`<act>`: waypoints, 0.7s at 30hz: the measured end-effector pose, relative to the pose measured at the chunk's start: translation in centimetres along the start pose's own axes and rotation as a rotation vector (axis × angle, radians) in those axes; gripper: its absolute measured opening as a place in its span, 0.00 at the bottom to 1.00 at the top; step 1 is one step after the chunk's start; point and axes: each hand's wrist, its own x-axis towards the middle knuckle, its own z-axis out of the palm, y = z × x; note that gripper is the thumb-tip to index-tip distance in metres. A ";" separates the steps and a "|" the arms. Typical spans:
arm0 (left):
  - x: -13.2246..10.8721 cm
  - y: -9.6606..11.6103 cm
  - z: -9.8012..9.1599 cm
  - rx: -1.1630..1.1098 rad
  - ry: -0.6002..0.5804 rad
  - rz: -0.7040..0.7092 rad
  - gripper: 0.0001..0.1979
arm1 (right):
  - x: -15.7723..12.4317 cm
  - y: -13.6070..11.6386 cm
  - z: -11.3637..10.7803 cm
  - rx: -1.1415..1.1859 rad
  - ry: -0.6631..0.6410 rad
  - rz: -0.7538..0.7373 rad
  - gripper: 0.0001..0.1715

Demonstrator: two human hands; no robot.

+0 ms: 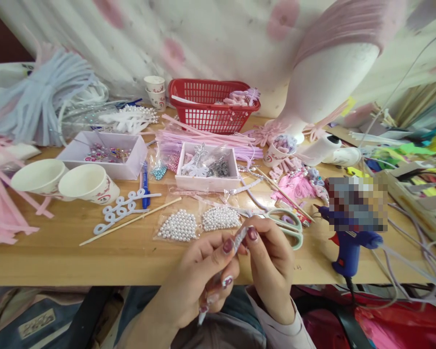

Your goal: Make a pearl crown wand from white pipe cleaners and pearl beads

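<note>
You've got both hands up over the front edge of the table, close together, working on a little pale strip. Your left hand has it pinched between thumb and fingers, and your right hand has thumb and finger closed on the upper end, so basically zero gap in either grip. There's also a whitish end poking out below your left hand, but I can't tell if it's the same piece since your fingers cover the middle. Just past your knuckles you've got two clear bags of pearl beads, the left bag and the right bag, side by side. The green-handled scissors sit right behind your right hand, partly hidden by it, and the blue glue gun is off to the right with a blurry patch over its top. Over on the left there's a wooden stick lying slantwise beside a looped pale blue piece, plus a blue pen. Behind the bags is a white box with silvery bits in it, and the red basket stands farther back.
</note>
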 end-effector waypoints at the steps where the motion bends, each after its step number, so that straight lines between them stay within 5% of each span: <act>1: -0.1 -0.2 0.2 0.079 0.079 0.047 0.15 | 0.0 -0.1 0.0 -0.025 0.030 0.014 0.09; 5: -0.4 -0.4 0.8 0.244 0.298 0.110 0.17 | -0.5 -0.2 -1.5 -0.340 0.125 -0.029 0.06; 8: -0.3 -0.2 1.1 0.241 0.350 0.100 0.18 | -1.4 -0.1 -4.4 -0.587 0.511 -0.175 0.02; 11: -0.1 0.0 1.2 0.223 0.359 0.086 0.19 | -2.3 0.0 -8.6 -0.760 0.907 -0.248 0.17; 12: -0.1 0.1 1.2 0.214 0.354 0.080 0.19 | -2.5 0.0 -10.1 -0.834 0.945 -0.231 0.21; 15: 0.1 0.1 1.2 0.182 0.329 0.064 0.20 | -2.7 0.0 -14.0 -1.171 0.969 -0.017 0.20; 21: -0.1 -0.2 1.2 0.149 0.298 0.064 0.23 | 0.5 0.6 -16.8 -1.317 0.634 0.333 0.20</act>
